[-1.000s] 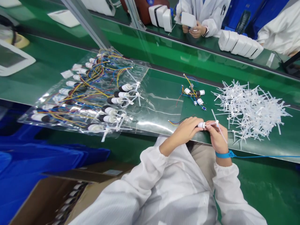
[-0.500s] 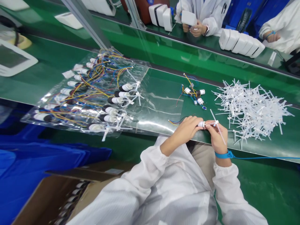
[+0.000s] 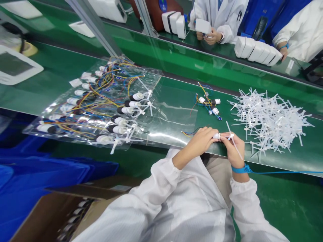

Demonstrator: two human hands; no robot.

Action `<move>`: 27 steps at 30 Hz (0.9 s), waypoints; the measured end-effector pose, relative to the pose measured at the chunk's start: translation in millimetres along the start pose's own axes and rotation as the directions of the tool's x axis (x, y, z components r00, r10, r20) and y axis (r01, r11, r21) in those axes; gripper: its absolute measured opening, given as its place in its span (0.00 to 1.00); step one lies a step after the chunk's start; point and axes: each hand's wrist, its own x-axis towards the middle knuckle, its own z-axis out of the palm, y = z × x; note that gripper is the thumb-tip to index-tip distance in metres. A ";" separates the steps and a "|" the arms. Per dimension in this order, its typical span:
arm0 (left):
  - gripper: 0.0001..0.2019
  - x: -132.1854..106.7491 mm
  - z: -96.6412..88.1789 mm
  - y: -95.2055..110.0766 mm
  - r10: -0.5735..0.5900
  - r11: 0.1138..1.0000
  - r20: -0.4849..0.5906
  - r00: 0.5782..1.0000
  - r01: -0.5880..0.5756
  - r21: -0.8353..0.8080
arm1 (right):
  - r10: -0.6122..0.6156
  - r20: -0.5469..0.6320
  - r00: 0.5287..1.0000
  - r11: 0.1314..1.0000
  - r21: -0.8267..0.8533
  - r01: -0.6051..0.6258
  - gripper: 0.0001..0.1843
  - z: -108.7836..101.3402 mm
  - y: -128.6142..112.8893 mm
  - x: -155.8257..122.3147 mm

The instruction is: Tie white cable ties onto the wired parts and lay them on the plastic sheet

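My left hand (image 3: 202,140) is closed around a small motor pump (image 3: 216,135), whose white end points right, toward my other hand. Coloured wires (image 3: 186,133) trail out to the left beneath that hand. In the pinched fingers of my right hand (image 3: 235,151) is a translucent white tube connector (image 3: 231,135) with thin arms, one end up against the pump's tip. My fingers hide whether the two are joined. Beyond my hands lie a few loose motor pumps (image 3: 215,110) with wires. A large heap of tube connectors (image 3: 271,122) lies to the right.
On the left, a clear plastic sheet (image 3: 161,129) carries rows of wired pumps (image 3: 118,129), some with connectors fitted. A blue wrist strap (image 3: 241,168) runs its cord rightward. Beyond a clear partition, a co-worker's hands (image 3: 212,36) hold a white casing. A cardboard box (image 3: 37,215) stands below left.
My hands keep nearly the same hold, pump and connector end to end. The whole view has shifted slightly. Across the partition, the far-right person's hand has moved down and left beside the white casings.
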 end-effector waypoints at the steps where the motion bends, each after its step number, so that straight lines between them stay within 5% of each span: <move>1: 0.16 -0.5 -0.7 -0.4 0.008 1.000 0.003 1.000 -0.008 -0.004 | -0.005 0.013 1.000 1.000 -0.011 0.005 0.08 -0.8 -1.8 0.2; 17: 0.14 -1.1 5.5 4.8 -0.027 0.999 -0.051 0.998 0.028 0.018 | 0.119 -0.023 0.993 0.958 0.264 -0.109 0.11 1.7 12.7 0.0; 27: 0.18 -4.5 -1.8 3.8 -0.015 1.000 0.020 1.000 0.015 0.027 | 0.043 -0.001 0.999 0.987 0.155 -0.042 0.10 -0.4 15.0 0.7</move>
